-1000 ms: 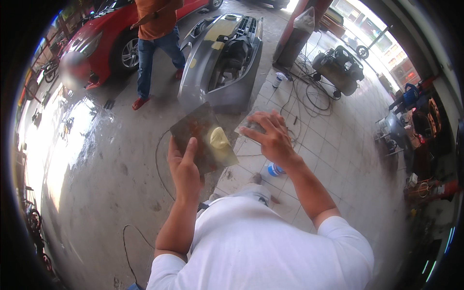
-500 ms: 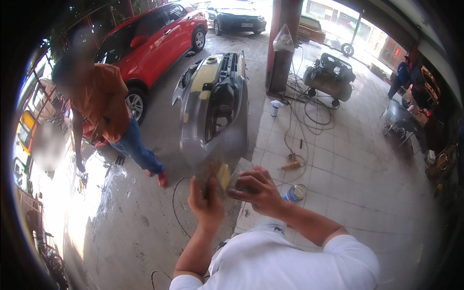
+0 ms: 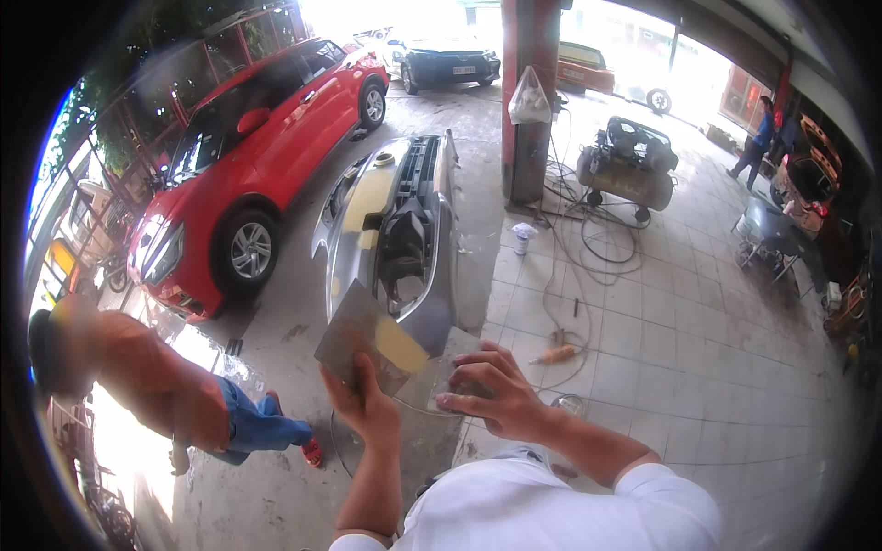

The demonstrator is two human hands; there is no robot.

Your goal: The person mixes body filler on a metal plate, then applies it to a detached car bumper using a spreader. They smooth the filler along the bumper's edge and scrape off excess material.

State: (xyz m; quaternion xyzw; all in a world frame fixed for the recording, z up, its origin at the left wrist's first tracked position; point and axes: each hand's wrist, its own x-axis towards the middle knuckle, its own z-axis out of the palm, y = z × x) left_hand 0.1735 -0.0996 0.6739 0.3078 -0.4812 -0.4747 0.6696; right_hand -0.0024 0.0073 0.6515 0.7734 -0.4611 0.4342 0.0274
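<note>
My left hand (image 3: pixel 366 404) is closed on a flat grey putty board (image 3: pixel 347 332), held tilted, with a smear of yellow putty (image 3: pixel 401 347) on its face. In my right hand (image 3: pixel 501 393) is a thin greyish putty spreader (image 3: pixel 452 360), gripped between thumb and fingers. Its edge comes close to the putty; I cannot tell whether they touch. Beyond both hands stands a grey car bumper (image 3: pixel 345 268) with yellow filler patches (image 3: pixel 369 204) along its upper part. The board hides part of the bumper's near end.
A person in an orange shirt (image 3: pixel 152 376) is at the left, beside a red car (image 3: pixel 266 138). An air compressor (image 3: pixel 629 179), hoses, a white tub (image 3: pixel 523 239) and an orange tool (image 3: pixel 556 354) are on the tiles. A can (image 3: pixel 571 402) is partly behind my right forearm.
The board has turned so that more of its face and the putty show, while the spreader stays beside it. The person in orange has shifted nearer, toward the lower left of the view.
</note>
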